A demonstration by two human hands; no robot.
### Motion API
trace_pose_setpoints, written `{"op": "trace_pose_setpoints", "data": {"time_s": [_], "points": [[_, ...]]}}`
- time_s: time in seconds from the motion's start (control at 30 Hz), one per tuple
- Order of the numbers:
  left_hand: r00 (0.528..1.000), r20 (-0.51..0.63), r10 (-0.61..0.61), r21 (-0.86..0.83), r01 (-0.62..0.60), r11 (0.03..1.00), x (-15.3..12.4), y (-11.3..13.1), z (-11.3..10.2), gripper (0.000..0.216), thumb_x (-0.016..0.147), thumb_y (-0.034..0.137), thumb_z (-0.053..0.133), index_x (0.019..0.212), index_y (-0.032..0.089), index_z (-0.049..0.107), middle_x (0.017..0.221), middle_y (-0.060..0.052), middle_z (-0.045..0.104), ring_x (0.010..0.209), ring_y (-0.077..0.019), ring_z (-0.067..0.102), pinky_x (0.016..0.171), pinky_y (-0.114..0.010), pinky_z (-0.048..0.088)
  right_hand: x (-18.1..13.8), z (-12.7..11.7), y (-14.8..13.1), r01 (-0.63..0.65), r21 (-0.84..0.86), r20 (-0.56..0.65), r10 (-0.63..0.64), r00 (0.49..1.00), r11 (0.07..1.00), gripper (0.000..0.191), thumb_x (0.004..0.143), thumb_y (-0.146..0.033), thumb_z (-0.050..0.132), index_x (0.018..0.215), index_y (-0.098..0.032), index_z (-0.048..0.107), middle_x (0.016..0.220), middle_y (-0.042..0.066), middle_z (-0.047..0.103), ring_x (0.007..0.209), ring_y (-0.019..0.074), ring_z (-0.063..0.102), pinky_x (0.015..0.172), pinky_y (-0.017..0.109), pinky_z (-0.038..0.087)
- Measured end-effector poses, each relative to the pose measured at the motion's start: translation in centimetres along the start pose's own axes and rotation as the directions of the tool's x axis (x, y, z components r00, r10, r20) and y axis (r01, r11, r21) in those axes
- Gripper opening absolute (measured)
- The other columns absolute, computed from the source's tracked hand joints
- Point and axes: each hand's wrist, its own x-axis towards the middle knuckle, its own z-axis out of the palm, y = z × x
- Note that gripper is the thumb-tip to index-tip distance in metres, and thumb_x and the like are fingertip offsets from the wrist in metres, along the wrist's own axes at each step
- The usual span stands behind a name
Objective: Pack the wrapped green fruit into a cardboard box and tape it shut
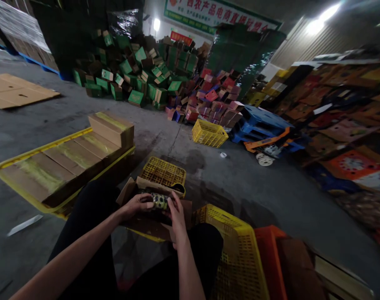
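- Two bare hands share one small pack on my feed, held level above an open cardboard box between the knees.
- I see the left hand closed on the pack's left end, thumb toward me.
- I see the right hand gripping the opposite end with its fingers.
- The pack shows dark round spots on yellow-green; I can't tell whether they are printed or contents.
- Just beyond the box I have a yellow grid crate.
- To my left, brown cartons sit in a long yellow crate, one carton standing higher at the far end.
- By the right knee I see a yellow basket, with an orange crate just beside it.
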Motion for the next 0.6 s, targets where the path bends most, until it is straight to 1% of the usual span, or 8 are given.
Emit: {"op": "trace_pose_setpoints", "data": {"time_s": [0.07,0.13,0.2,0.33,0.4,0.47,0.53,0.6], "points": [[0.999,-0.041,-0.009,-0.003,0.009,1.000,0.2,-0.1,-0.3,0.054,0.070,0.043,0.084,0.114,0.016,0.071,0.116,-0.013,0.070,0.097,-0.0263,0.068,0.083,-0.034,0.051,-0.3,0.2,-0.3,-0.021,0.009,0.128,0.020,0.992,1.000,0.059,0.078,-0.053,0.072,0.133,-0.034,0.059,0.133,0.004,0.063,0.114,0.0270,0.063,0.079,0.036,0.059],[0.997,-0.070,-0.014,0.023,0.016,1.000,0.3,-0.3,-0.6,0.056,0.071,0.047,0.082,0.117,0.016,0.071,0.115,-0.013,0.071,0.095,-0.0258,0.068,0.081,-0.032,0.051,-0.3,0.3,-0.3,-0.051,0.019,0.191,0.047,0.980,0.999,0.057,0.075,-0.051,0.075,0.127,-0.029,0.064,0.126,0.006,0.067,0.110,0.0268,0.065,0.081,0.037,0.058],[0.990,-0.139,-0.030,0.061,0.039,0.997,0.4,-0.5,-1.0,0.061,0.070,0.051,0.082,0.119,0.015,0.070,0.112,-0.013,0.072,0.095,-0.0272,0.069,0.078,-0.032,0.051,0.0,0.1,0.1,-0.062,-0.017,0.141,0.064,0.988,0.998,0.057,0.070,-0.051,0.079,0.119,-0.025,0.069,0.114,0.007,0.072,0.101,0.0267,0.068,0.078,0.036,0.058],[0.944,-0.328,-0.044,0.065,0.069,0.996,0.8,-1.0,-1.8,0.071,0.063,0.055,0.084,0.118,0.013,0.069,0.107,-0.014,0.074,0.098,-0.0308,0.069,0.079,-0.035,0.051,1.3,-0.8,1.5,-0.059,-0.265,-0.067,0.043,0.997,0.963,0.053,0.066,-0.051,0.079,0.110,-0.022,0.072,0.098,0.006,0.074,0.087,0.0278,0.069,0.068,0.037,0.057],[0.936,-0.349,-0.043,0.053,0.065,0.996,1.1,-1.3,-2.1,0.073,0.062,0.055,0.084,0.119,0.013,0.068,0.108,-0.015,0.074,0.099,-0.0312,0.069,0.080,-0.036,0.051,1.9,-1.1,2.2,-0.044,-0.372,-0.117,0.000,0.993,0.927,0.048,0.068,-0.049,0.077,0.107,-0.022,0.073,0.095,0.006,0.074,0.086,0.0290,0.068,0.074,0.041,0.056],[0.939,-0.340,-0.051,0.049,0.071,0.996,1.2,-1.5,-2.3,0.072,0.063,0.055,0.084,0.121,0.014,0.068,0.109,-0.014,0.074,0.098,-0.0309,0.070,0.079,-0.036,0.051,2.3,-1.1,2.8,0.012,-0.458,-0.129,-0.080,0.988,0.889,0.039,0.069,-0.043,0.077,0.103,-0.023,0.075,0.096,0.007,0.074,0.092,0.0303,0.068,0.087,0.046,0.053],[0.943,-0.328,-0.056,0.054,0.078,0.996,1.3,-1.5,-2.3,0.072,0.063,0.054,0.084,0.120,0.013,0.068,0.107,-0.014,0.074,0.096,-0.0301,0.070,0.078,-0.036,0.052,2.4,-0.9,3.2,0.086,-0.540,-0.113,-0.173,0.978,0.837,0.031,0.073,-0.032,0.074,0.103,-0.025,0.075,0.102,0.007,0.073,0.102,0.0308,0.066,0.097,0.046,0.048],[0.945,-0.325,-0.048,0.063,0.072,0.995,1.3,-1.6,-2.4,0.072,0.062,0.054,0.085,0.118,0.012,0.068,0.105,-0.014,0.075,0.092,-0.0289,0.071,0.079,-0.035,0.052,2.3,-0.6,3.5,0.118,-0.639,-0.094,-0.229,0.969,0.760,0.033,0.076,-0.019,0.066,0.107,-0.026,0.075,0.114,0.009,0.070,0.107,0.0299,0.065,0.100,0.043,0.045]]}}
